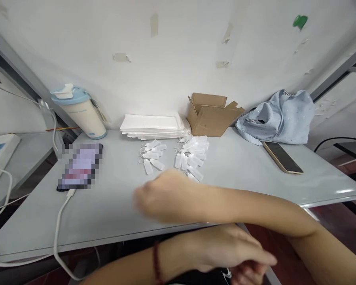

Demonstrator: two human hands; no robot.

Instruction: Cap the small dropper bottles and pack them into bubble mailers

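Observation:
My forearms cross in front of me. Reaching in from the right, my right hand (169, 198) hovers over the desk's front part with its back toward me; it is smeared by motion and its fingers are hidden. Beneath it, past the desk's front edge, my left hand (225, 249) points right, a dark red bracelet (156, 263) on its wrist. Its fingers are curled closed, and whatever they hold, if anything, cannot be made out. Just beyond my right hand lie two groups of small white plastic tags with loops, a smaller left group (152, 154) and a larger right group (192, 152).
Along the wall stand a cream bottle with a blue lid (83, 113), a stack of white sheets or envelopes (152, 126), an open cardboard box (210, 118) and a light blue bag (281, 118). A cabled phone (81, 166) lies left, another phone (281, 157) right.

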